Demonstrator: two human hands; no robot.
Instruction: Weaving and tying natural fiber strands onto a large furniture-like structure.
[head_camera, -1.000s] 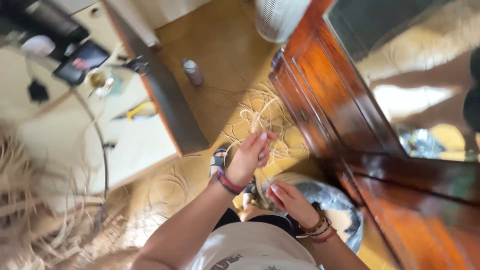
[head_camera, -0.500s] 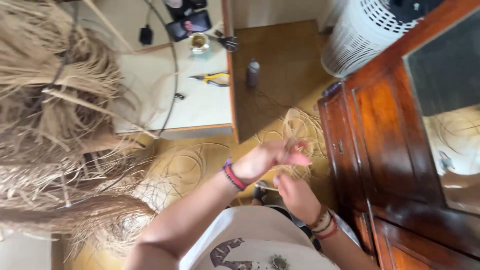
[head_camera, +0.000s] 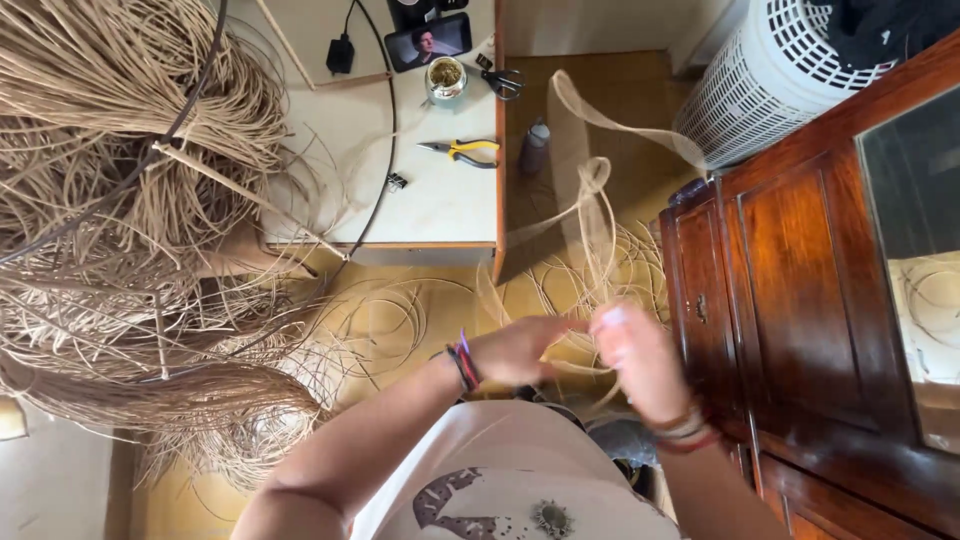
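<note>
Left hand (head_camera: 515, 350): my grip is pinched on the pale fibre strand (head_camera: 597, 215), in front of my chest.
Right hand (head_camera: 640, 360): blurred, fingers closed round the same strand, I judge.
Strand: loops up above the floor (head_camera: 420, 310).
Progress: early I'd say; big fibre bundle (head_camera: 120, 180) beside the surface (head_camera: 440, 200) looks unused.

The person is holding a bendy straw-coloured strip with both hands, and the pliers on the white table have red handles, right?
Not quite. The pliers on the white table have yellow handles, not red, as the head view shows. The rest holds: the left hand and the right hand both hold the bendy straw-coloured strip.
</note>
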